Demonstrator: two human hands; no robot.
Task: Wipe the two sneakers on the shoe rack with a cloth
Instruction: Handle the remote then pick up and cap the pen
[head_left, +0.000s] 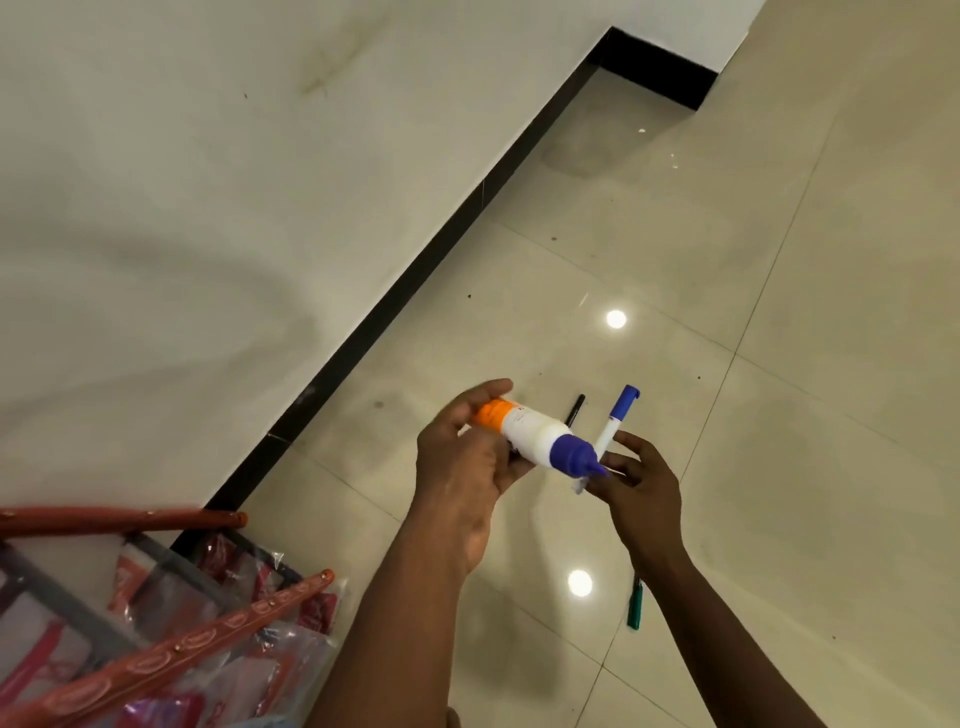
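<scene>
My left hand (467, 462) grips a white bottle (535, 434) with an orange base and a blue pointed cap, held sideways above the floor. My right hand (641, 486) holds a white marker with a blue cap (615, 418), pinched near its lower end right by the bottle's tip. The shoe rack (156, 613), with orange bars and plastic-wrapped shelves, shows at the lower left. No sneakers and no cloth are in view.
A black pen (575, 408) lies on the glossy beige tile floor beyond my hands. A green pen (635, 605) lies on the floor under my right forearm. A white wall with a black skirting (415, 280) runs diagonally on the left.
</scene>
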